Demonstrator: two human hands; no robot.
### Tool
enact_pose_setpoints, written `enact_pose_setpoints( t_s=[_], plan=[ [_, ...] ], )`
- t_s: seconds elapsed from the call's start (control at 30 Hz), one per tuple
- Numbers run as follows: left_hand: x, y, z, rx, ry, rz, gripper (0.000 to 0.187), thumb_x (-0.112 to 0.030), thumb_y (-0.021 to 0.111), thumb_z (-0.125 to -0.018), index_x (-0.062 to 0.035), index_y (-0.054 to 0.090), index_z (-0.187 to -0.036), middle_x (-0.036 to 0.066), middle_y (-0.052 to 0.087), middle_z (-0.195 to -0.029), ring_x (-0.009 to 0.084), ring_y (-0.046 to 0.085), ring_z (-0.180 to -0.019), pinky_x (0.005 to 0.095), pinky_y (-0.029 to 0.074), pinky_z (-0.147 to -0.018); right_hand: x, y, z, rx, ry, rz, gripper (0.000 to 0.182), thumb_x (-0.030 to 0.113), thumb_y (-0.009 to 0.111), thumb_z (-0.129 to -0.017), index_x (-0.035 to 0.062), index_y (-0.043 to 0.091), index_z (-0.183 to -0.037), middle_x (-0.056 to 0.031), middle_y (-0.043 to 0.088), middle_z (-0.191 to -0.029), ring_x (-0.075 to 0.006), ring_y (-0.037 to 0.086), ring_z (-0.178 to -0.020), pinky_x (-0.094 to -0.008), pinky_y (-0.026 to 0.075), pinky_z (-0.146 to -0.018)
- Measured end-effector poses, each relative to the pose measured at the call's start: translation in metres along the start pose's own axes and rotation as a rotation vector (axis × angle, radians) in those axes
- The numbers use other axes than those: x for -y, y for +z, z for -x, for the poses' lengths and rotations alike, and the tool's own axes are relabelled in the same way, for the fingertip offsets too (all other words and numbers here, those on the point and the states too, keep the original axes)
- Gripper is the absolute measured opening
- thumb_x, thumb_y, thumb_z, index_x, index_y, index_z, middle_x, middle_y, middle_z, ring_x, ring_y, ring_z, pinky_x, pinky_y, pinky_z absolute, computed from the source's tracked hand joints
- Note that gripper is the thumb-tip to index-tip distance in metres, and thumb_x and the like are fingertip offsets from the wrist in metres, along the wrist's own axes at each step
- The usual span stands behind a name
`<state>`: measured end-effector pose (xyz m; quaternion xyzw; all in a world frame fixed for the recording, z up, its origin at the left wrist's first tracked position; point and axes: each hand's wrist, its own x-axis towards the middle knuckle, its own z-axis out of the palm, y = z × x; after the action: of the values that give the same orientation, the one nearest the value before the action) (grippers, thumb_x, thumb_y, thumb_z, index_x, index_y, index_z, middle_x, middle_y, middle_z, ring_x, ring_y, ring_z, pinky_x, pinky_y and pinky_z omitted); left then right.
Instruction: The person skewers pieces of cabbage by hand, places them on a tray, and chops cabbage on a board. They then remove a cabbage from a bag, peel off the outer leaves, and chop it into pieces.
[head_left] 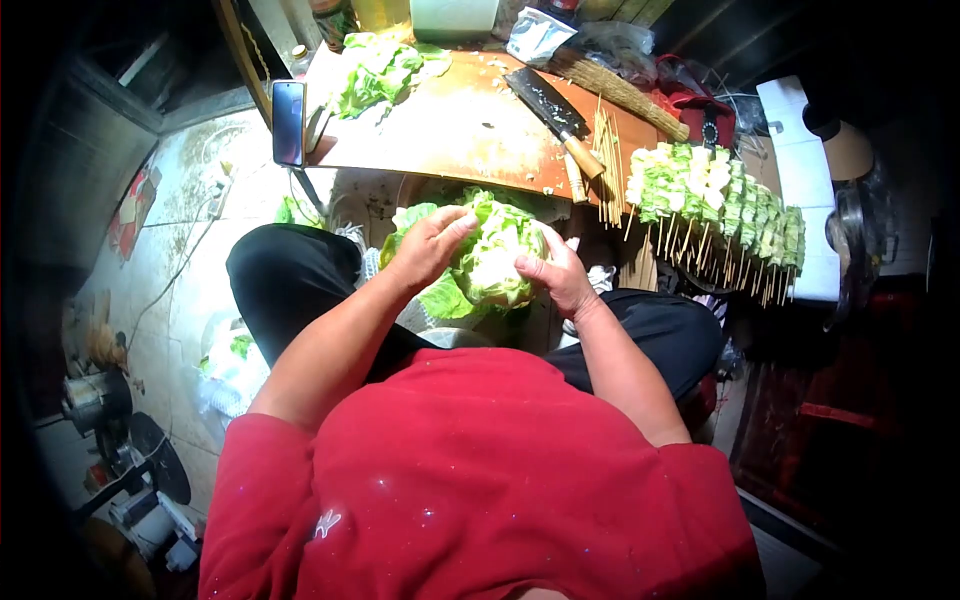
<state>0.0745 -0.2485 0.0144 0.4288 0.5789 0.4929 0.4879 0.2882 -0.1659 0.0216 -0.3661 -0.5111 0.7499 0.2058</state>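
Between my two hands, over my lap, is a round head of leafy green vegetable (497,255). My left hand (428,248) grips its left side, fingers pointing up and over the leaves. On the right side my right hand (560,272) holds it, thumb across the front; its other fingers are partly hidden behind the head. Loose outer leaves (445,298) hang below and to the left. Beyond the hands stands an orange-brown table (450,140), with torn leaves (375,75) at its back left and a cleaver (550,110) near its right part.
Many skewers of folded green leaves (715,200) lie at the right, beside bare sticks (607,160) and a straw brush (620,90). A phone (288,123) stands at the table's left edge. A white bag (232,365) is on the floor at left, near a fan (158,455).
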Motion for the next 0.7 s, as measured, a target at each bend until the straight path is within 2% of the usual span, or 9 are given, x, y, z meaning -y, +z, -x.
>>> enact_pose_setpoints(
  t_s=[0.13,0.33,0.4,0.43,0.47,0.57,0.6,0.63,0.7],
  plan=[
    [0.001,-0.001,0.001,-0.024,-0.115,0.110,0.033,-0.028,0.052,-0.097,0.0022,0.060,-0.107,0.005,0.059,-0.096,0.0123,0.053,-0.089,0.0256,0.043,-0.081,-0.004,-0.005,-0.001,0.042,0.004,0.008,0.081,0.024,0.076,-0.077,-0.0059,0.033,-0.139,-0.0133,0.056,-0.117,-0.0181,0.057,-0.102,-0.0304,0.049,-0.084],
    [0.023,0.002,0.001,-0.129,-0.031,0.090,0.031,-0.031,0.056,-0.095,-0.0015,0.061,-0.103,0.001,0.058,-0.089,0.0094,0.051,-0.082,0.0232,0.042,-0.073,-0.002,-0.006,0.000,0.062,0.013,-0.048,0.084,0.024,0.074,-0.077,-0.0092,0.029,-0.140,-0.0134,0.057,-0.114,-0.0169,0.058,-0.097,-0.0291,0.050,-0.081],
    [0.027,0.006,0.002,-0.219,-0.049,0.373,0.031,-0.031,0.056,-0.095,-0.0023,0.061,-0.103,0.001,0.058,-0.088,0.0094,0.050,-0.083,0.0232,0.041,-0.075,-0.002,-0.006,0.001,0.072,0.011,-0.075,0.083,0.023,0.072,-0.078,-0.0103,0.027,-0.140,-0.0119,0.059,-0.108,-0.0154,0.060,-0.090,-0.0274,0.050,-0.077],
    [0.027,0.005,0.002,-0.214,-0.013,0.307,0.032,-0.034,0.055,-0.094,-0.0036,0.061,-0.104,0.002,0.059,-0.088,0.0099,0.054,-0.078,0.0239,0.045,-0.068,-0.006,-0.009,0.001,0.070,0.012,-0.076,0.083,0.023,0.072,-0.078,-0.0103,0.027,-0.140,-0.0119,0.059,-0.108,-0.0154,0.060,-0.090,-0.0274,0.050,-0.077],
    [0.026,0.005,0.002,-0.214,-0.014,0.307,0.032,-0.034,0.055,-0.094,-0.0036,0.061,-0.104,0.002,0.059,-0.088,0.0099,0.054,-0.078,0.0239,0.045,-0.068,-0.013,-0.013,-0.003,0.069,0.001,-0.122,0.082,0.022,0.071,-0.079,-0.0106,0.027,-0.140,-0.0114,0.059,-0.105,-0.0147,0.060,-0.087,-0.0269,0.050,-0.074],
    [0.032,0.000,0.000,-0.199,-0.193,0.518,0.037,-0.038,0.055,-0.093,-0.0061,0.060,-0.110,0.004,0.063,-0.091,0.0119,0.061,-0.068,0.0259,0.049,-0.047,-0.008,-0.012,-0.002,0.097,-0.010,-0.206,0.079,0.021,0.068,-0.081,-0.0109,0.026,-0.140,-0.0105,0.059,-0.102,-0.0137,0.060,-0.083,-0.0260,0.050,-0.071],
    [0.025,0.000,0.002,-0.202,-0.195,0.518,0.037,-0.038,0.055,-0.093,-0.0061,0.060,-0.110,0.004,0.063,-0.091,0.0119,0.061,-0.068,0.0259,0.049,-0.047,-0.005,-0.011,-0.001,0.125,-0.012,-0.241,0.078,0.021,0.066,-0.082,-0.0110,0.026,-0.140,-0.0103,0.059,-0.102,-0.0134,0.060,-0.082,-0.0255,0.050,-0.071],
    [0.017,0.001,0.003,-0.196,-0.212,0.555,0.036,-0.038,0.055,-0.092,-0.0064,0.060,-0.111,0.004,0.064,-0.093,0.0116,0.062,-0.071,0.0252,0.049,-0.048,-0.007,-0.014,-0.002,0.159,-0.009,-0.239,0.074,0.020,0.064,-0.082,-0.0095,0.028,-0.140,-0.0112,0.059,-0.107,-0.0152,0.060,-0.088,-0.0279,0.050,-0.078],
    [0.011,0.000,0.003,-0.200,-0.239,0.621,0.036,-0.036,0.056,-0.092,-0.0069,0.059,-0.113,0.005,0.065,-0.096,0.0128,0.065,-0.076,0.0256,0.050,-0.052,-0.005,-0.007,-0.002,0.132,-0.034,-0.266,0.071,0.019,0.063,-0.082,-0.0079,0.031,-0.139,-0.0119,0.058,-0.111,-0.0166,0.059,-0.094,-0.0294,0.049,-0.082]
  ],
)
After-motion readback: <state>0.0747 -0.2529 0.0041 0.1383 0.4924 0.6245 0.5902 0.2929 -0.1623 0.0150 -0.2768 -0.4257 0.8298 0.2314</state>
